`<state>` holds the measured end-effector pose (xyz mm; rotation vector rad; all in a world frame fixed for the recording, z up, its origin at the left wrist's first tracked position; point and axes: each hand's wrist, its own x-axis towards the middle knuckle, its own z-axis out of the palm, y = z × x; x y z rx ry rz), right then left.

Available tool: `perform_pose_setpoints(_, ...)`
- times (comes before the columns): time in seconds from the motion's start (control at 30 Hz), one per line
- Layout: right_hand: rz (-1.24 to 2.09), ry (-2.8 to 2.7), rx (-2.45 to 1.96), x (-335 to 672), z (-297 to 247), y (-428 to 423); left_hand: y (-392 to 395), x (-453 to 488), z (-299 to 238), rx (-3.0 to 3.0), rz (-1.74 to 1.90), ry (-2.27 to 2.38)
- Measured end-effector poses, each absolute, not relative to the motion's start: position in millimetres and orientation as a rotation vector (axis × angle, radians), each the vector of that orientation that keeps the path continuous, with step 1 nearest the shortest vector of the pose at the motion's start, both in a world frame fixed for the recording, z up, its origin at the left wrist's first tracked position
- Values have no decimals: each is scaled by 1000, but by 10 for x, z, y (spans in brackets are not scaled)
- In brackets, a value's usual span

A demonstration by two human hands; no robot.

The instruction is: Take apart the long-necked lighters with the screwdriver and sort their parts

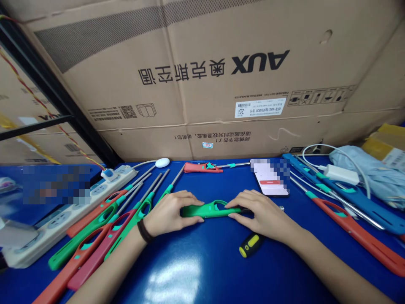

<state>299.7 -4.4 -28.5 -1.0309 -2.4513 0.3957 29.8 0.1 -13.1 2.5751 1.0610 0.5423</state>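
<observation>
A green long-nosed lighter (206,210) lies crosswise in front of me, low over the blue table. My left hand (171,213) pinches the butt of its handle between thumb and fingers. At the other end, my right hand (261,213) is closed around the part where the handle meets the barrel. Most of the barrel is hidden by that hand; a short metal tip shows to its right. Just below my right hand lies a stubby black and yellow screwdriver (251,245). Behind the green lighter rests a red lighter (202,168) with a metal barrel.
Several red and green lighters (107,240) lie slanted at left beside a white power strip (68,215). At right are an orange lighter (354,230), blue lighters (357,192) and a white adapter (341,174). A phone (270,177) lies before the large cardboard box (202,101).
</observation>
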Motion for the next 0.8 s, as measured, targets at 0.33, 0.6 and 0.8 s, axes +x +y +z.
perform_pose_setpoints(0.33,424,-2464,-1022,2998,-283,-53,8,290,-126,2564,511,1088)
perform_pose_setpoints(0.6,405,-2453,-999,2979,-313,-45,28,277,-110,2498,504,1065)
perform_pose_setpoints(0.8,445,-2441,-1006,2965,-331,-42,31,279,-75,2464,473,1103)
